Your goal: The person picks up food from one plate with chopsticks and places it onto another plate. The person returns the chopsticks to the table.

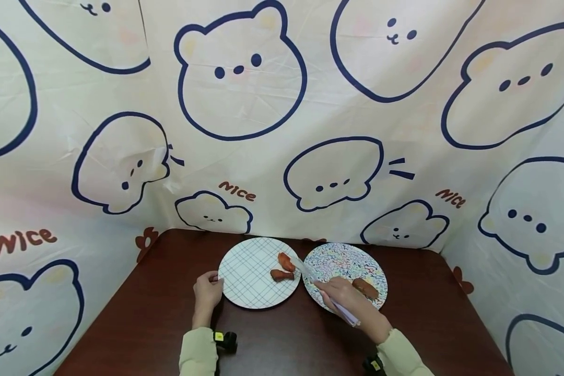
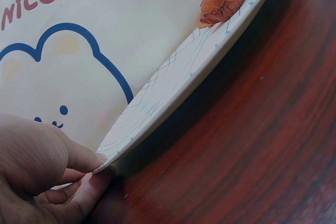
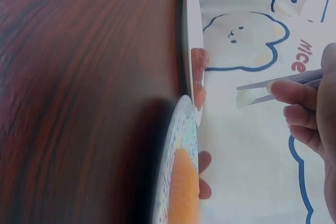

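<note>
My left hand (image 1: 208, 291) pinches the rim of a white plate with a blue-green grid (image 1: 249, 274), thumb on top and fingers beneath in the left wrist view. Two reddish-brown pieces of chicken (image 1: 282, 275) lie near that plate's right edge. My right hand (image 1: 347, 295) grips a pair of pale tongs (image 1: 305, 270) with see-through tips. In the right wrist view the tips stand apart, above the plates, with no food between them. Under the right hand is a colourful speckled plate (image 1: 333, 257), partly hidden, bearing an orange-brown piece of food (image 1: 365, 288) with faint pale lines (image 3: 182, 190).
Both plates sit side by side on a dark brown wooden table (image 1: 272, 339), toward its back edge. A pale cloth wall (image 1: 263, 162) with cartoon outlines rises behind and on both sides. Each wrist wears a black camera strap (image 1: 226, 341).
</note>
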{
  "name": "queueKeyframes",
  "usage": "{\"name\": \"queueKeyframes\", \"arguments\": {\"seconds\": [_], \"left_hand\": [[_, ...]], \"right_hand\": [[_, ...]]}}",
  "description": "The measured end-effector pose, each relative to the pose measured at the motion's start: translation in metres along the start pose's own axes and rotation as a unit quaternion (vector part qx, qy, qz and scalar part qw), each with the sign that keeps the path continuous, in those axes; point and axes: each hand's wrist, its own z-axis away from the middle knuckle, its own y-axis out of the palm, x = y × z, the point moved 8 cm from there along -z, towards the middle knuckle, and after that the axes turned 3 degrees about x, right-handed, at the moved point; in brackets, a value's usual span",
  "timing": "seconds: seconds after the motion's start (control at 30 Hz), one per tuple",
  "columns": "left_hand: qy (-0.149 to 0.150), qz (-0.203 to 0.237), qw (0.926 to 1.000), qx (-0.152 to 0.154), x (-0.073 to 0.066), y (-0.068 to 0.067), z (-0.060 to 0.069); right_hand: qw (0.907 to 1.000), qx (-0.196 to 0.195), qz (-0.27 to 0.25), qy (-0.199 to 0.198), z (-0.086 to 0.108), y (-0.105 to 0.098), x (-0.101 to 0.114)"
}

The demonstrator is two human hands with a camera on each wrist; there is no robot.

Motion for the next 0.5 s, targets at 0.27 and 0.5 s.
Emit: {"name": "queueKeyframes", "arguments": {"seconds": [0.27,0.5], "left_hand": [[-0.002,0.005,1.0000,-0.003,0.000,0.004,0.001],[0.001,0.003,1.0000,0.005,-0.001,0.004,0.003]], "right_hand": [[0.9970,0.069,0.009,0.035,-0.007,0.014,0.009],[0.9964,0.062,-0.050,0.028,-0.012,0.023,0.017]]}}
